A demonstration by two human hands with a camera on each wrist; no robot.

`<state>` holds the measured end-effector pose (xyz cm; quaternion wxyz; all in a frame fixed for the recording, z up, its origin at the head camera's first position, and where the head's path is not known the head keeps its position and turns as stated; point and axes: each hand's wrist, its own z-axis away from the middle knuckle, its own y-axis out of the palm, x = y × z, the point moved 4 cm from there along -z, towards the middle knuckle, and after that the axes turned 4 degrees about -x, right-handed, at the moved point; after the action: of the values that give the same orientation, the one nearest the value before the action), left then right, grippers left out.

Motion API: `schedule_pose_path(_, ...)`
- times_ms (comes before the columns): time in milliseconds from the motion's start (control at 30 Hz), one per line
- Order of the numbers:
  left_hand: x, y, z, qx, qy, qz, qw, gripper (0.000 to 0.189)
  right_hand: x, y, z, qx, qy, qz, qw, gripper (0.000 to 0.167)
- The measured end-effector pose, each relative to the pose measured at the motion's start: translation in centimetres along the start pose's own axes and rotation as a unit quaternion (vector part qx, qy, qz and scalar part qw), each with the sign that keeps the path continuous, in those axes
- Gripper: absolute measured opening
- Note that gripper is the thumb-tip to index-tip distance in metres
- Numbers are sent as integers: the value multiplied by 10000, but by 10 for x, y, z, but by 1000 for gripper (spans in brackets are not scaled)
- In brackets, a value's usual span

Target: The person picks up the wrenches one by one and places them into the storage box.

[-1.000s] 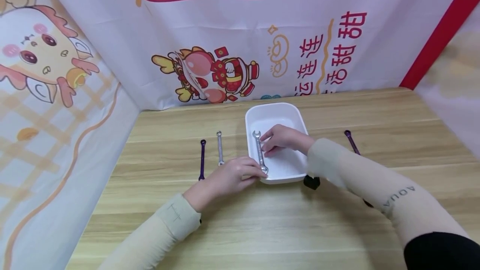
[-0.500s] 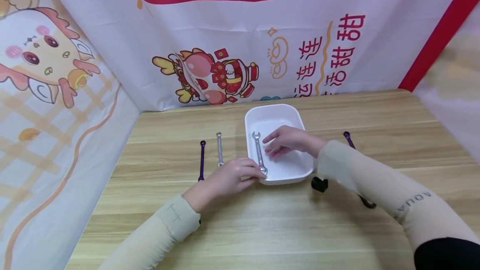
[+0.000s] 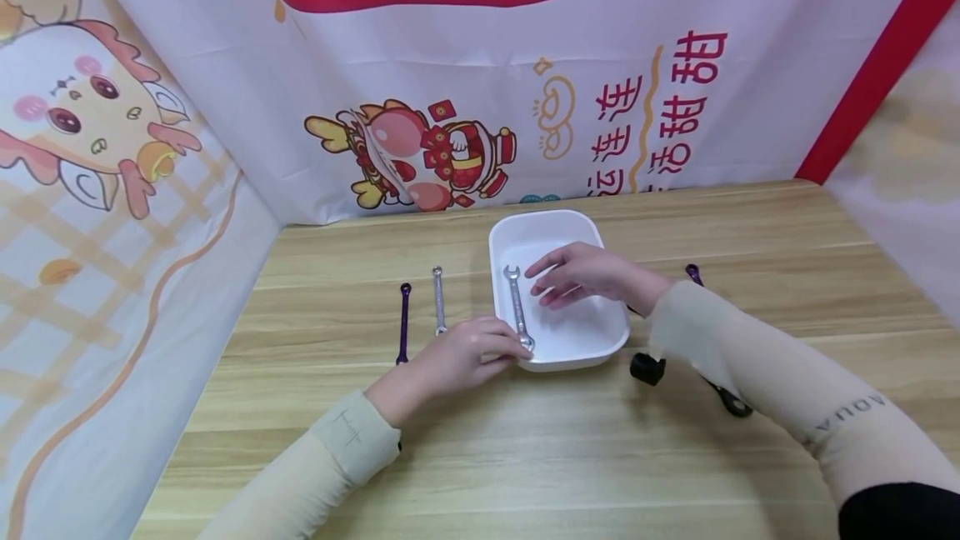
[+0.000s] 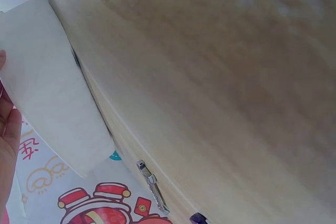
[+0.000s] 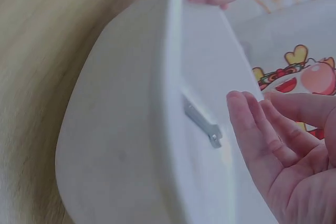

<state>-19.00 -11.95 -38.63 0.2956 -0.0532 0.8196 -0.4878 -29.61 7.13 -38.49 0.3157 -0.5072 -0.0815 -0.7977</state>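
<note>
in the white tray (image 3: 581, 344), a silver wrench (image 3: 518, 303) runs near-to-far, left of the empty right hand (image 3: 585, 276), fingers parted; the left hand (image 3: 476, 350) pinches the tray.

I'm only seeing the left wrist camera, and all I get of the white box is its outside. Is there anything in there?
Observer: Yes, a silver wrench lies inside the white box, near its left wall.
Visitor: Oh! And the right hand, which I can't see at all, is it holding something?
Observer: No, it is at the box with its fingers apart from the wrench, holding nothing.
Visitor: What about the table to the right of the box?
Observer: A purple wrench is there, partly hidden by the right sleeve.
</note>
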Motion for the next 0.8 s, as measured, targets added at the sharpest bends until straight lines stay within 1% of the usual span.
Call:
schedule_pose_path(100, 0, 0, 0, -27, 2, 6, 10000, 21, 2, 0, 4, -38, -51, -170, 9998, 40)
schedule_pose_path(267, 0, 0, 1, -43, 6, -6, 10000, 20, 5, -1, 8, -30, -162, -305, 9994, 40)
schedule_pose_path(500, 2, 2, 1, -16, -82, 29, 10000, 21, 9, -10, 18, -87, -519, -464, 9975, 40)
schedule_pose_path(633, 2, 2, 1, -33, -106, 18, 9999, 20, 12, -17, 24, -110, -679, -510, 9963, 39)
schedule_pose_path(800, 1, 2, 1, -72, -35, -31, 10000, 20, 16, -25, 32, -130, -790, -381, 9961, 40)
